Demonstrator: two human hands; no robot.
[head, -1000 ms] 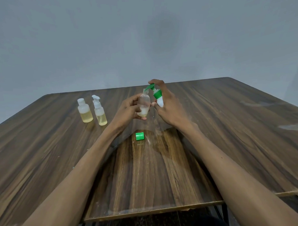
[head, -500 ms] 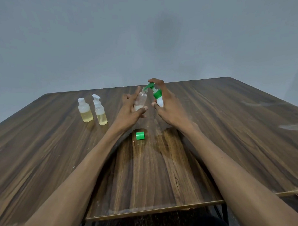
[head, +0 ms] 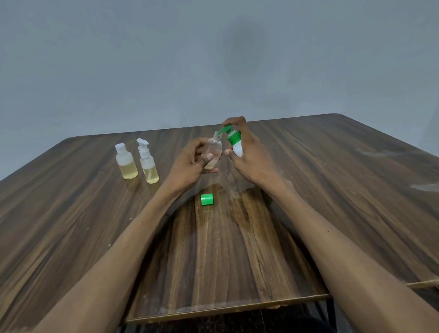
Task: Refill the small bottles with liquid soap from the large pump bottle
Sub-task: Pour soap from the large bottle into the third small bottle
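Regrip: your left hand (head: pixel 191 164) pinches the clear small bottle (head: pixel 212 151) again, fingers no longer splayed | right hand (head: pixel 248 153) wraps pump bottle (head: pixel 235 144), nozzle at mouth | refill continues

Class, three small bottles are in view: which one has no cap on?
The clear small bottle held in the left hand: its neck is open under the green pump spout; the two standing left are capped.

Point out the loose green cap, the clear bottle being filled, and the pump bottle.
green cap (head: pixel 206 199), head view, on its side wall.
clear bottle (head: pixel 214 147), head view, on its upper body.
pump bottle (head: pixel 234 138), head view, on its green collar.
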